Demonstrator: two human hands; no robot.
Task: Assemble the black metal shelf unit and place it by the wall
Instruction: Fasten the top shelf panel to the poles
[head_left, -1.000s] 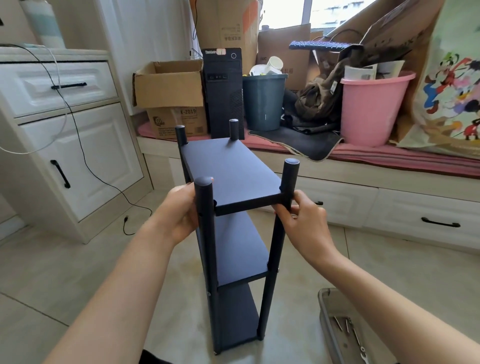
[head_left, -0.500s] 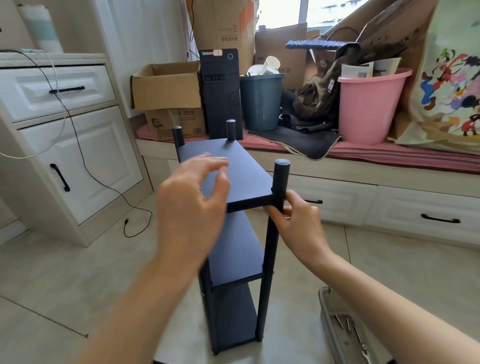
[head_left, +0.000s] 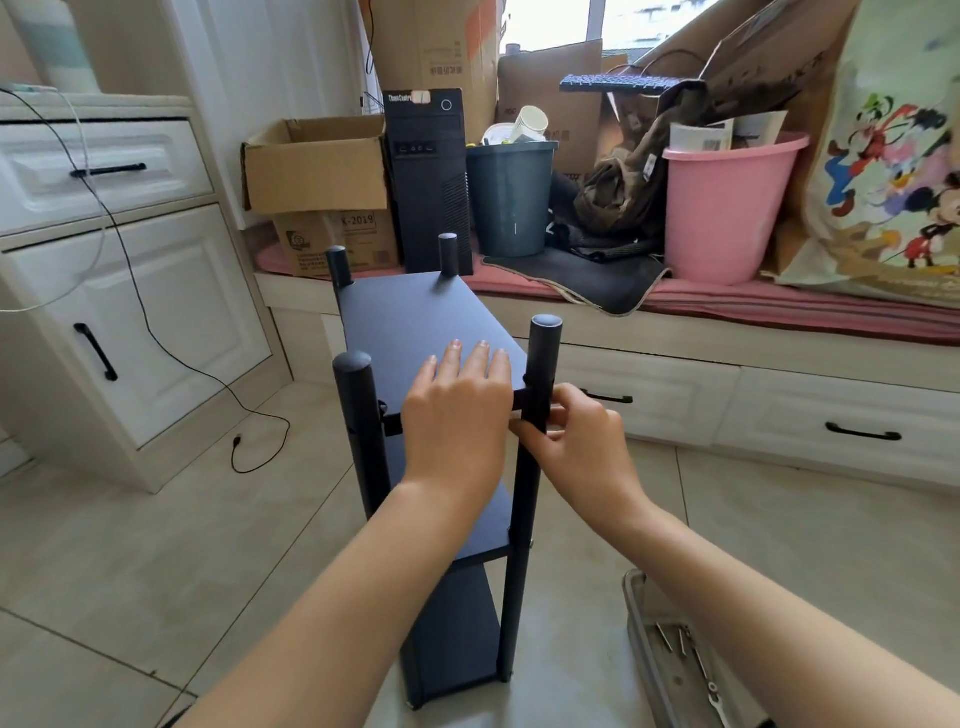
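The black shelf unit (head_left: 415, 332) stands upright on the tiled floor (head_left: 104, 571) straight in front of you, its long axis vertical, three tiers stacked between four round posts, the short end facing you. It reads as assembled (that is my judgement; no loose panel shows), so what is left is probably carrying it to a wall. Behind it runs the window bench (head_left: 727, 353), crowded with boxes, a black ThinkCentre computer tower (head_left: 428, 176), a dark bin (head_left: 511, 197) and a pink bucket (head_left: 727, 208). To the left is the white cabinet (head_left: 130, 322).

Your left hand (head_left: 457, 410) lies flat, fingers spread, on the near edge of the top shelf, pressing rather than gripping. Your right hand (head_left: 582, 441) is pinched around the near right post (head_left: 540, 374) just under that shelf; what the fingertips hold, if anything, is hidden. Both hands are equally close.

At lower right a grey tray (head_left: 636, 613) holds small metal tools. Readable writing: "ThinkCentre" on the tower, "K-2019" on the lower cardboard box (head_left: 337, 239).
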